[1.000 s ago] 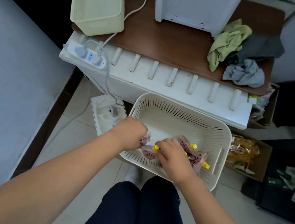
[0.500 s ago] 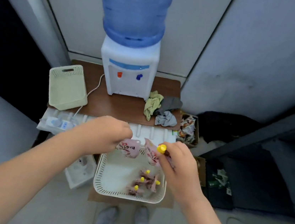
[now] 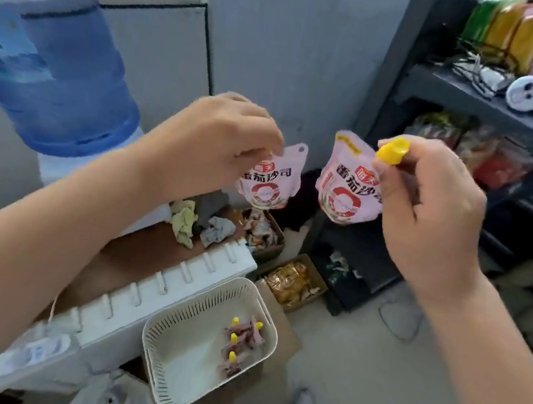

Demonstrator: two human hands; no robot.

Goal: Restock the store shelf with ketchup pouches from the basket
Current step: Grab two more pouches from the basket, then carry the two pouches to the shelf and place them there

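high above the basket (image 3: 199,304), your left hand (image 3: 218,142) pinched a pouch (image 3: 271,182) by its top and your right hand (image 3: 426,204) gripped a second pouch (image 3: 347,191) by its yellow cap (image 3: 392,154); spare pouches (image 3: 241,343) lay inside the basket, the shelf (image 3: 466,95) up right of it.

Above the basket (image 3: 190,316), the left hand (image 3: 218,142) hides the cap of the left ketchup pouch (image 3: 271,182); the right hand (image 3: 431,215) covers the right edge of the right ketchup pouch (image 3: 343,194). Inside the basket, loose pouches (image 3: 243,336) show 4 yellow caps (image 3: 234,338), labels unreadable. Up right of the basket, shelf goods (image 3: 486,151) blur.
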